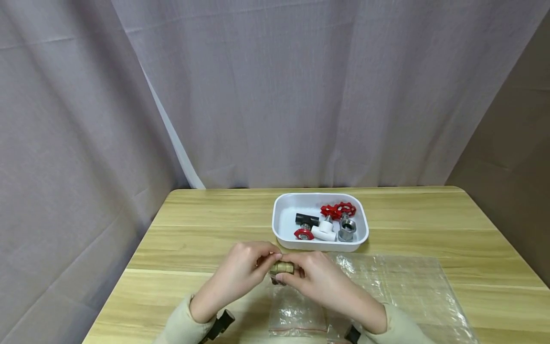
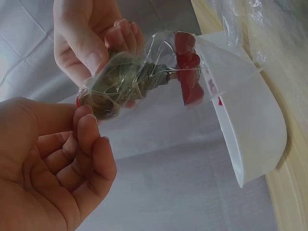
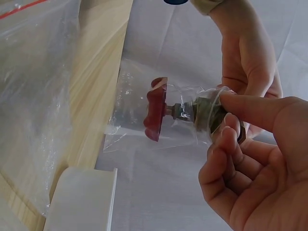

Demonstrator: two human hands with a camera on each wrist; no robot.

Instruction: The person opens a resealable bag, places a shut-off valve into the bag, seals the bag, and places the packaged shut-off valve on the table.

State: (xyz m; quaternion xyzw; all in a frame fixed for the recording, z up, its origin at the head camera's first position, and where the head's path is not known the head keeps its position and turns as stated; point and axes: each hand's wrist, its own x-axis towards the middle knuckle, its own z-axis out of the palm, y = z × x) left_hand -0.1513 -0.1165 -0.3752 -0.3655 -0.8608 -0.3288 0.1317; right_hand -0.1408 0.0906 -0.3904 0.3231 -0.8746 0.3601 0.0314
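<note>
A brass valve (image 1: pixel 282 267) with a red handwheel (image 2: pixel 189 70) sits inside a small clear plastic bag (image 3: pixel 127 118). My right hand (image 1: pixel 315 273) grips the valve's body through the plastic, thumb on one side and fingers curled on the other. At the bag's red-edged end, my left hand (image 1: pixel 242 267) pinches the plastic between thumb and fingertips. In both wrist views the valve lies sideways, its handwheel pointing away from the hands toward the closed end of the bag. Both hands are above the table, in front of the white tray (image 1: pixel 320 246).
Inside the tray are a black valve (image 1: pixel 307 220) with a red wheel, a white valve (image 1: pixel 325 232) and a silver metal valve (image 1: pixel 346 230), with more red handwheels behind. Flat clear plastic bags (image 1: pixel 408 282) cover the wooden table (image 1: pixel 206 210) at front right. A grey curtain hangs behind.
</note>
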